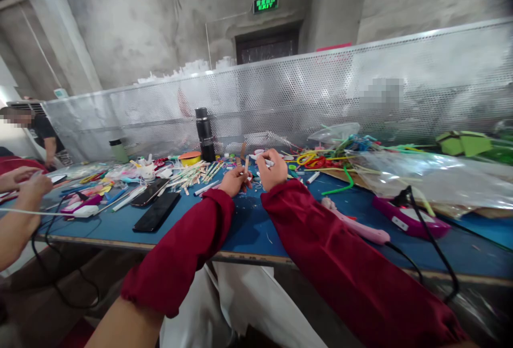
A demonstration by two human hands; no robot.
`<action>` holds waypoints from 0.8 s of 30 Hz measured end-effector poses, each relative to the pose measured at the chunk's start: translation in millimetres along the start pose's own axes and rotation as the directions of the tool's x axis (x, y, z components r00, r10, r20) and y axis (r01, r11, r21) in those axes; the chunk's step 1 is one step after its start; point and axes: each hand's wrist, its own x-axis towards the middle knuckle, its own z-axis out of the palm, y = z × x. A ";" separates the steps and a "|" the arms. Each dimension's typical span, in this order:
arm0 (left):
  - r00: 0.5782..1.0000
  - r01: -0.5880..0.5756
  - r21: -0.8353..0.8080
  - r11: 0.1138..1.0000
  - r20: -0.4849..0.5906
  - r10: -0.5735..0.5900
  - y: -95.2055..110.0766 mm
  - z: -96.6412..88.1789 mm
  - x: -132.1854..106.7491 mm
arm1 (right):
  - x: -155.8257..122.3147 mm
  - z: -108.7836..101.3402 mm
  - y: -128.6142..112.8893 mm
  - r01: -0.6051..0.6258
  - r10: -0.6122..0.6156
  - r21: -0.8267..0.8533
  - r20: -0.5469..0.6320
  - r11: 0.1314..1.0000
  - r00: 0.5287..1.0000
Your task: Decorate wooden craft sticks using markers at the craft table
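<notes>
My left hand (233,181) is closed around a small wooden craft stick (247,164), which stands up from the fingertips above the blue table (250,225). Close beside it, my right hand (274,170) grips a white marker pen (256,156) whose tip points left toward the stick. Another marker (206,188) lies just left of my left hand, and a white marker (313,177) rests to the right of my right hand. A pink glue gun (366,229) with a black cord lies by my right sleeve.
Two dark phones (156,212) lie at left near a pile of craft sticks (196,176). A black thermos (204,134) stands at the back. At right are a purple power strip (411,217) and plastic bags (441,177). A co-worker's hands (30,185) are at far left.
</notes>
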 end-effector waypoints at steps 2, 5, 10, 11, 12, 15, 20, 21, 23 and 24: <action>1.000 0.001 0.000 1.000 -0.008 -0.001 1.0 -0.2 -0.4 | -0.4 0.0 0.0 0.005 -0.005 -0.001 0.005 1.000 1.000; 1.000 0.007 0.002 1.000 -0.015 -0.007 3.2 0.8 -1.2 | -0.6 -0.2 -0.4 0.001 -0.001 -0.007 0.012 1.000 1.000; 1.000 0.007 0.023 1.000 -0.008 -0.007 4.6 1.8 -1.7 | -0.3 -0.9 -2.2 -0.025 0.025 -0.031 0.007 0.999 1.000; 1.000 0.003 0.031 1.000 -0.006 -0.003 4.1 1.4 -1.5 | -0.4 -1.0 -2.7 -0.026 0.026 -0.028 0.011 0.999 1.000; 1.000 0.000 0.041 0.999 -0.006 0.001 3.4 0.7 -1.2 | -0.5 -1.1 -3.0 -0.024 0.024 -0.021 0.016 0.999 1.000; 1.000 -0.011 0.075 0.997 -0.011 0.012 0.3 -1.8 0.1 | -0.7 -0.8 -3.1 -0.020 0.020 0.007 0.023 1.000 1.000; 0.999 -0.025 0.131 0.991 -0.029 0.029 -2.1 -3.9 1.1 | -0.8 0.2 -0.5 -0.028 0.028 0.010 0.025 1.000 0.999; 0.999 -0.026 0.142 0.990 -0.034 0.031 -1.6 -3.9 0.7 | -0.8 0.4 0.0 -0.028 0.028 0.010 0.028 1.000 0.999; 0.999 -0.026 0.160 0.987 -0.040 0.033 0.5 -3.9 -1.0 | -0.8 0.6 0.7 -0.026 0.026 0.010 0.029 1.000 0.999; 0.998 -0.017 0.157 0.987 -0.064 0.027 2.0 -4.1 -2.3 | -0.7 0.6 0.9 -0.026 0.025 0.009 0.029 1.000 0.999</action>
